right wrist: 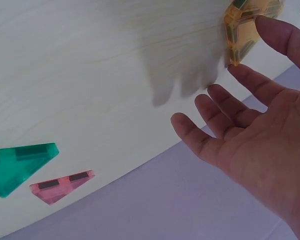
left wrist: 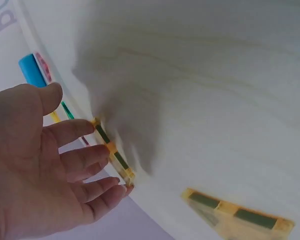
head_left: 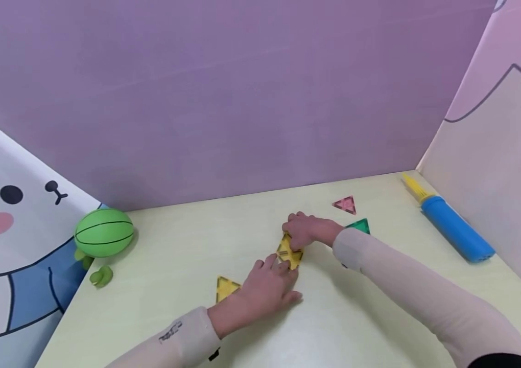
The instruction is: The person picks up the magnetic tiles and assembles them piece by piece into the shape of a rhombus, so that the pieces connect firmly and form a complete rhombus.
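Between the two hands lies a diamond-shaped piece of yellow see-through magnetic tiles (head_left: 290, 252), with a seam across its middle. My right hand (head_left: 305, 230) pinches its far end, thumb on one side and index fingertip at a corner (right wrist: 233, 54); the other fingers are spread. My left hand (head_left: 262, 286) reaches the near end with its fingertips, which rest along the tile edge in the left wrist view, while the thumb (left wrist: 51, 98) stands apart. A separate yellow triangle tile (head_left: 226, 289) lies beside the left wrist, partly hidden by it.
A green triangle tile (head_left: 361, 225) sits behind the right wrist, with a pink triangle tile (head_left: 347, 204) farther back. On the right lies a blue hand pump (head_left: 458, 230) with a yellow nozzle. A green ball (head_left: 104, 232) and small green toy (head_left: 101, 276) are at the left edge.
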{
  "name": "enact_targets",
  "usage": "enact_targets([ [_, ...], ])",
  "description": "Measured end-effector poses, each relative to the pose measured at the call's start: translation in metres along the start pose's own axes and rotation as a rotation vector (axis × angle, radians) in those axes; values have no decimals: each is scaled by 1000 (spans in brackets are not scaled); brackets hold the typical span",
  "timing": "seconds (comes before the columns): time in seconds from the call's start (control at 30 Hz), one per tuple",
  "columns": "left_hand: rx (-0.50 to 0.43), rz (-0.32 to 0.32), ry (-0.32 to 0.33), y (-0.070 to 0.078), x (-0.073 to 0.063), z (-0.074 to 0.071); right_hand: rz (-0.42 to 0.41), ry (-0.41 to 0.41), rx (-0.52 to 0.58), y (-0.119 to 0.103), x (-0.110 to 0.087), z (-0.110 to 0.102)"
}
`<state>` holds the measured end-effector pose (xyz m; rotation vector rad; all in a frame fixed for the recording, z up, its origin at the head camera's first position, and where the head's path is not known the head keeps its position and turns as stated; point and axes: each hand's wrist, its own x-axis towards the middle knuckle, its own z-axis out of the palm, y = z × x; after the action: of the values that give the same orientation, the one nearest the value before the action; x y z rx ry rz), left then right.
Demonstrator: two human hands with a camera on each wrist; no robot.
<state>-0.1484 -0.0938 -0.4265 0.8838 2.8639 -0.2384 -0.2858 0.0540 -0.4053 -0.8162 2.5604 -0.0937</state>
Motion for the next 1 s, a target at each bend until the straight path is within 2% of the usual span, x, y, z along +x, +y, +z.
enact_targets([
  [0.17, -57, -7, -39, -1, 2, -4, 1, 0, 34, 0, 3, 2],
  [0.4, -64, 6, -51, -3, 1, -7, 6, 39, 115, 4, 4, 3],
  [0.53, -53, 13, -54, -5, 0, -7, -28, 86, 208, 9, 1, 3],
  [0.73, -57, 17, -68, -7, 0, -9, -85, 106, 361, 14, -2, 2],
  [1.0, -72, 31, -72, -12, -1, -9, -156, 163, 418, 12, -11, 4],
])
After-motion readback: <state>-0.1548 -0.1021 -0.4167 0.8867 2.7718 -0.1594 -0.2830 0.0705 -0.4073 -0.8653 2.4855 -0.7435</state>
